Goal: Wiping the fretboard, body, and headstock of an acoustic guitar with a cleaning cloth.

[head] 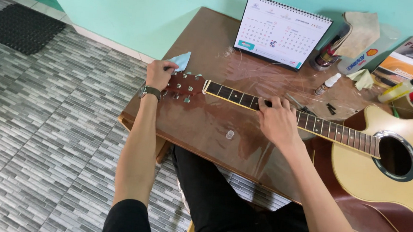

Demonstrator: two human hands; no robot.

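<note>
An acoustic guitar lies flat across the brown table, its neck pointing to the left hand. The left hand's fingers are closed around the end of the headstock, and a light blue cloth sticks out just beyond these fingers. A wristwatch sits on the left wrist. The right hand rests on the fretboard; its fingers are curled over the neck and press it, not clenched into a fist. A small clear cap lies on the table just below the right fingers. A desk calendar stands well beyond them.
</note>
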